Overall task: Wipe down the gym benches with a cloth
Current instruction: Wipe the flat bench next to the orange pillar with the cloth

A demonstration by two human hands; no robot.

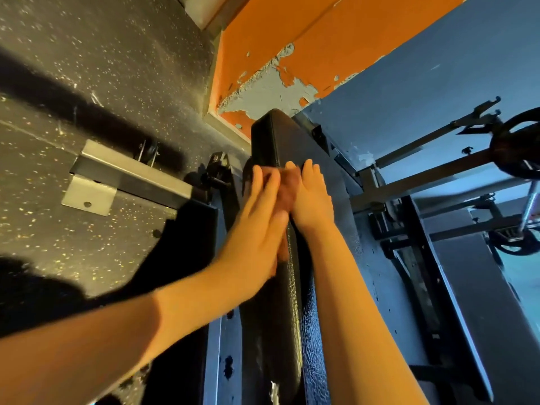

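Both arms reach far along the black padded surface (pixel 280 135). The left grip (pixel 257 226) presses a brown cloth (pixel 287 190) with straight fingers. The right grip (pixel 311 200) lies flat just right of it. A speckled floor (pixel 87 83) lies to the left.

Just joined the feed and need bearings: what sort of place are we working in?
Most likely a gym: a black textured padded bench, dark speckled rubber flooring, and a round dark weight plate beside a grey metal rack at the right.
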